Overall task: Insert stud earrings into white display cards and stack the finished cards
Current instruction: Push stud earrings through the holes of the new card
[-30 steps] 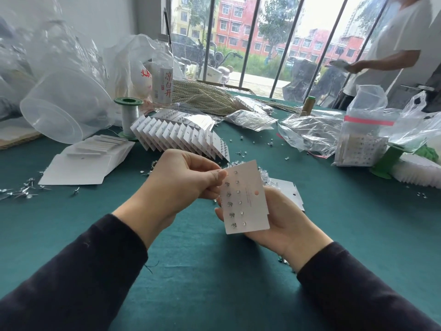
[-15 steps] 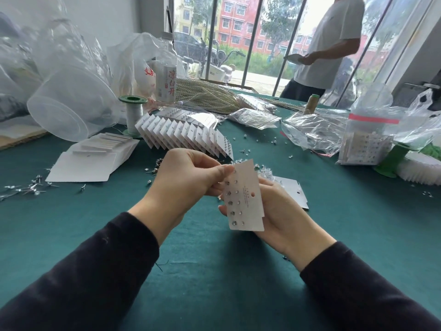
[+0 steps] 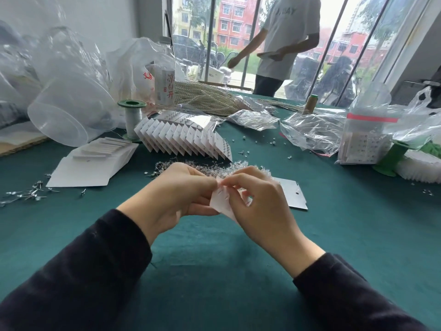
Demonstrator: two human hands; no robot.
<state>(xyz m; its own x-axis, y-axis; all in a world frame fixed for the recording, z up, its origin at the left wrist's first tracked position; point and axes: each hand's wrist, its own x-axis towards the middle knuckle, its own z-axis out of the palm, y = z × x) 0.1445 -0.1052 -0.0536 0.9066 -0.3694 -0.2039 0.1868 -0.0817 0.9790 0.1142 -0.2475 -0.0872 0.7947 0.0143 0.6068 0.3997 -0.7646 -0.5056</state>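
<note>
While held over the desk (image 3: 214, 271), a white card (image 3: 220, 203) tilts.
At its top, left hand (image 3: 176, 194) and right hand (image 3: 260, 206) pinch it.

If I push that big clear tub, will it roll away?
Probably: the clear tub lies on its side and looks round. Its thin see-through wall suggests it is light. The plastic bags beside it might stop it.

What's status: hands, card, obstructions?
Both pinching white card: left hand, right hand. Card mostly hidden by fingers. Pile of loose studs lies between hands and finished cards.
</note>
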